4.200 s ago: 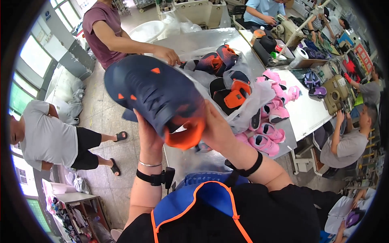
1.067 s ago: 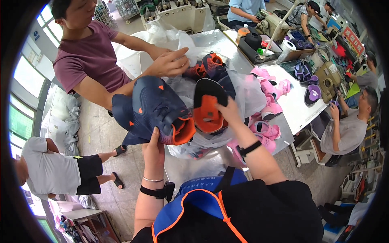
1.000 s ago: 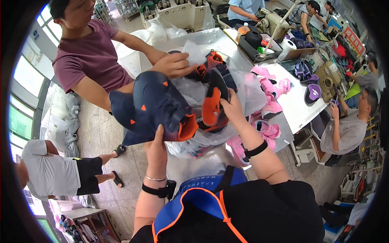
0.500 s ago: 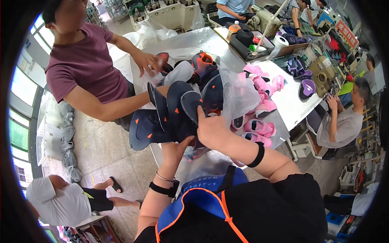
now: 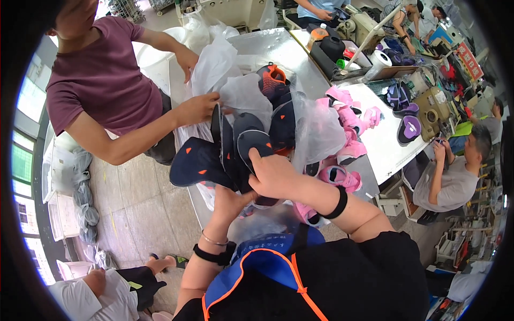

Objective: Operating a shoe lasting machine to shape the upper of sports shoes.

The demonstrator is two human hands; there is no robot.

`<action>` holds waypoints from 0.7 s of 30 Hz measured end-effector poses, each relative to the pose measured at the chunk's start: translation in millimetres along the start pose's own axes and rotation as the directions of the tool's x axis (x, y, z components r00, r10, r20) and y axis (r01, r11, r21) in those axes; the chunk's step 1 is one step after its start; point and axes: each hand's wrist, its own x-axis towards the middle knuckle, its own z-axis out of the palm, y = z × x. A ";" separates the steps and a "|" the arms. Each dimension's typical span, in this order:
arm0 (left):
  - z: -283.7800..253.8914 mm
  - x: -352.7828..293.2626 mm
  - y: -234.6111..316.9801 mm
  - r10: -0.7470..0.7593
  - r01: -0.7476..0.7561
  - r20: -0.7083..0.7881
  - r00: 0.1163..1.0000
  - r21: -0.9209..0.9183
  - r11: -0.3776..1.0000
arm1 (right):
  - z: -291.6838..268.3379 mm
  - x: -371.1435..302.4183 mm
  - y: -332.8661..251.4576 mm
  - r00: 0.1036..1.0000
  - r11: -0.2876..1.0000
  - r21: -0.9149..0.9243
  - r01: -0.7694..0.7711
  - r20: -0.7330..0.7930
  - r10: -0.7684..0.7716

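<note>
A fanned bundle of dark navy shoe uppers [image 5: 196,163] with small orange triangles is held up over the metal table. My left hand [image 5: 227,203] grips it from below, thumb showing and the other fingers hidden behind the pieces. With bent fingers, my right hand [image 5: 274,175] grasps the rightmost upper [image 5: 254,142] near its pale-edged rim. Just beyond, a co-worker's hand [image 5: 201,107] pinches a clear plastic bag [image 5: 217,67] beside the bundle; their other hand is partly behind the bag. More navy and orange uppers [image 5: 272,77] lie in plastic behind my right hand.
Pink shoe uppers [image 5: 350,115] are heaped at the right, next to a white tabletop [image 5: 383,147]. A purple upper [image 5: 410,128] lies near a sewing machine [image 5: 431,109]. Another person [image 5: 455,171] sits at the right. The metal table's edge [image 5: 187,206] runs along the left, above a tiled floor.
The co-worker's hands have left the uppers and now lift the plastic bag higher. My right fingers have curled from pointing to grasping. The person at lower left has shifted down.
</note>
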 end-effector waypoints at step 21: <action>-93.8 -46.8 14.7 -0.262 -0.210 -0.535 0.803 -0.666 0.716 | -10.9 -24.2 114.7 0.938 0.922 -0.346 0.173 -0.227 -0.261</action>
